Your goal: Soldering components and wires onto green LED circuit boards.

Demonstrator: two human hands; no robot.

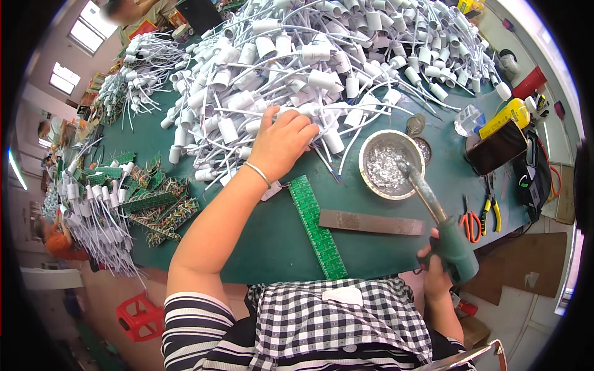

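Working the iron (459, 253) well calls for a steady wrist: its shaft slants over the rim of the bowl (361, 162), so a light lean and a slow draw outward would probably spare the bowl a knock and the bench (266, 247) a splash. The right hand (436, 272) grasps the iron by its green handle, near the front edge of the bench. The left hand (281, 143) lies on the near side of the heap of white caps (315, 52), fingers curled down among them; whether it grips one, I cannot tell. Taking a single cap by its body, clear of the tangled leads, would seem tidiest, with bare fingers well away from the iron's metal end.

The bowl stands right of the heap and holds a silvery, lumpy mass (385, 167), most likely solder; whether the tip touches it is hard to make out. Just beside the bowl's rim sit small round tins (416, 123), contents too small to tell. Farther right is a clear tub (468, 120). Nearer the front edge, the green board (317, 232) lies with a brown bar (371, 222) beside it.
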